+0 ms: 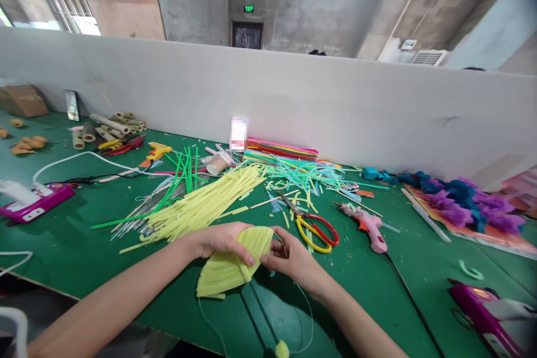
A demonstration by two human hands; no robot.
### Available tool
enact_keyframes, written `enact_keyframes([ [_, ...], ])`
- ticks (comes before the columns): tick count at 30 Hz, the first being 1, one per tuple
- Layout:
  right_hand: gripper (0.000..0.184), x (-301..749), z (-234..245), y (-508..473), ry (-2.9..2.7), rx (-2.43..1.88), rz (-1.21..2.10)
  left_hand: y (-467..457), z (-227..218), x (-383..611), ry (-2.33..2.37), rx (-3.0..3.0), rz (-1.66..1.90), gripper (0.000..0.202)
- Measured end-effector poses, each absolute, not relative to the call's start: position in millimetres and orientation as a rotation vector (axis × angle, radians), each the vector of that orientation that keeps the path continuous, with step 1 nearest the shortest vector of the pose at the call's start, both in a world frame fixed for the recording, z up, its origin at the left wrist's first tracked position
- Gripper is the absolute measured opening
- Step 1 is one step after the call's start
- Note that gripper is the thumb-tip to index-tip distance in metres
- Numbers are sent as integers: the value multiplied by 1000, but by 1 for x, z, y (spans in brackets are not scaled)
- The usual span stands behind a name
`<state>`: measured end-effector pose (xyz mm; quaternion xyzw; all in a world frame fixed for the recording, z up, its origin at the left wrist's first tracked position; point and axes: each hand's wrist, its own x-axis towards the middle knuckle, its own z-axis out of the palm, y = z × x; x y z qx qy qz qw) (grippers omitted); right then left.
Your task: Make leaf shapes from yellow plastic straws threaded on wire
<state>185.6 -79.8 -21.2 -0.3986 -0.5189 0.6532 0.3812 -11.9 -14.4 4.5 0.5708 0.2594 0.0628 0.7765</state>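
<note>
My left hand point(232, 243) is closed around a yellow-green fan of pipe cleaners point(224, 274), thumb across its front. At the fan's right edge, the fingers of my right hand point(285, 254) are curled together in a pinch; whatever sits between the fingertips is hidden. A thin pale thread point(311, 313) loops by my right hand and hangs below. Under the fan runs a thin dark stem point(263, 311), with a small yellow-green ball point(282, 349) near its lower end. Beyond my hands lies a heap of yellow pipe cleaners point(210, 198).
Red-and-yellow scissors point(312, 229) and a pink glue gun point(367, 224) lie to the right. Green pipe cleaners point(184, 173), an orange glue gun point(158, 152) and bamboo pieces point(113, 126) are at left. Purple power strips point(39, 204) stand at both sides; a white partition point(335, 103) closes the back.
</note>
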Motion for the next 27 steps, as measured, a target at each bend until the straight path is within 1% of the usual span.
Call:
enact_keyframes([
  [14, 52, 188, -17, -80, -1305, -1052, 1632, -14, 3, -12, 603, 1236, 178, 62],
  [21, 41, 187, -16, -77, -1316, -1077, 1571, -17, 0, -7, 685, 1290, 328, 51],
  [24, 35, 189, -18, -75, -1299, -1085, 1494, -17, -1, -7, 728, 1281, 333, 51],
  [27, 33, 192, -20, -74, -1295, -1136, 1433, -17, -4, -7, 763, 1330, 356, 52],
])
